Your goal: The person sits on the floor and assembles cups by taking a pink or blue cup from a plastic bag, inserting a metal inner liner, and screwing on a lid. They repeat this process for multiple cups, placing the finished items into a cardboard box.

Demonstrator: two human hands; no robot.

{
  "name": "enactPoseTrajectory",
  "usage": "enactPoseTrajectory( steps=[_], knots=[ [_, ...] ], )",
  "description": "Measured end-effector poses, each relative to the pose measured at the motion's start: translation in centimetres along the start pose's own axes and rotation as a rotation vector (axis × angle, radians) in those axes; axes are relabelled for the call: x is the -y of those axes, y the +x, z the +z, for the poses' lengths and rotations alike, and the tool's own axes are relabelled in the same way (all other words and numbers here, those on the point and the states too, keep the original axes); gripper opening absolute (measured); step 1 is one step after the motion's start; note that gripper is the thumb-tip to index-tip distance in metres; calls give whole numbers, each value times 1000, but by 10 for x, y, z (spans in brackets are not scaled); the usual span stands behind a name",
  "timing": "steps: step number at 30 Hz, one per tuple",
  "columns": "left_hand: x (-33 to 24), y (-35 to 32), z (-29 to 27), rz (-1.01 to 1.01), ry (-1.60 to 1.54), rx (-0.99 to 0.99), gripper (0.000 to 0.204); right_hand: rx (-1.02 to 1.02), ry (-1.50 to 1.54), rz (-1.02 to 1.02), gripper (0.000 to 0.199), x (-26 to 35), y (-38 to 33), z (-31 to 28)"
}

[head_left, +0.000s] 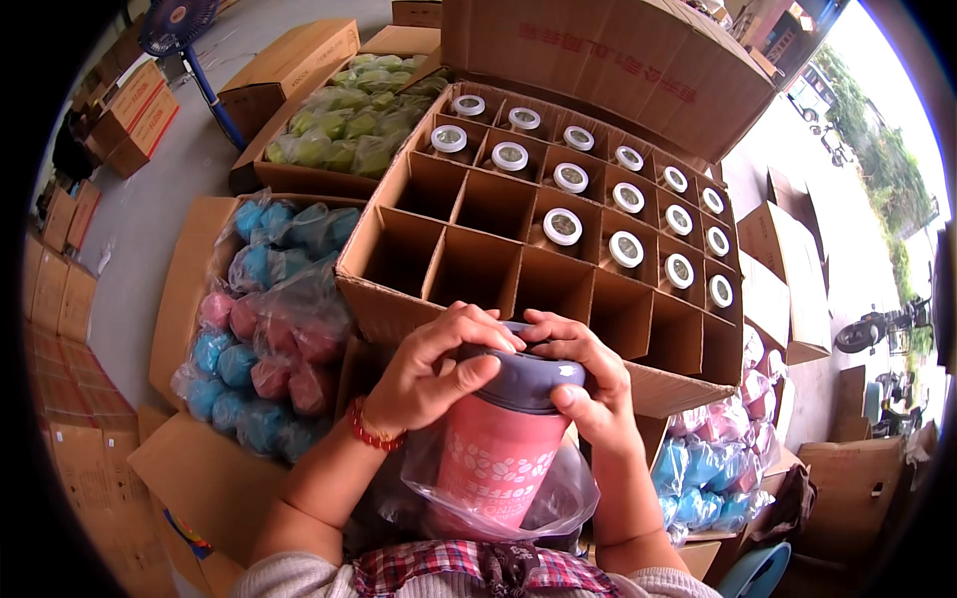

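Observation:
A pink tumbler [495, 460] with a white bean print stands upright, slightly tilted, in front of my body. Its dark grey lid [528, 384] is on top, between my two hands. My left hand [436, 369] grips the lid's left side, thumb along the rim and fingers over the top. From the other side my right hand [590, 374] closes around the lid, thumb at the front of the rim. A clear plastic bag [566, 488] hangs loosely around the tumbler's lower part. Whatever supports the tumbler's base is hidden.
Just beyond my hands is a divided carton [478, 269] holding several white-lidded containers [562, 226], its flap [608, 70] raised. Boxes of bagged blue and pink cups [264, 324] and green ones [349, 125] stand left. More bagged cups [708, 463] lie right; a fan [179, 25] stands far left.

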State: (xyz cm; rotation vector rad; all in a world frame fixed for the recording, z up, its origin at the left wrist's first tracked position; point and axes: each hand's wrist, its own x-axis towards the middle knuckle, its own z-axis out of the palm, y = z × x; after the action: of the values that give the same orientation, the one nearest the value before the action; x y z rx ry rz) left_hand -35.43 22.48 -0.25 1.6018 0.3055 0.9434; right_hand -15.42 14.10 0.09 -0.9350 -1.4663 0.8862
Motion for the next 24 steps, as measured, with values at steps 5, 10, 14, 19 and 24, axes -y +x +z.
enactPoseTrajectory(
  steps=[5,10,14,19,24],
  knots=[
    [-41,9,38,103,720,-52,17,-142,660,-46,47,-53,-16,10],
    [21,-16,1,-97,-333,-71,23,41,-480,97,31,46,6,11],
    [0,2,1,-58,-68,-34,23,-42,264,298,37,6,26,-9],
    [-51,33,65,242,841,116,14,-120,697,472,53,-92,-1,1],
    [31,-10,-8,125,-218,47,17,-81,-298,358,53,59,-7,-5]
  ],
)
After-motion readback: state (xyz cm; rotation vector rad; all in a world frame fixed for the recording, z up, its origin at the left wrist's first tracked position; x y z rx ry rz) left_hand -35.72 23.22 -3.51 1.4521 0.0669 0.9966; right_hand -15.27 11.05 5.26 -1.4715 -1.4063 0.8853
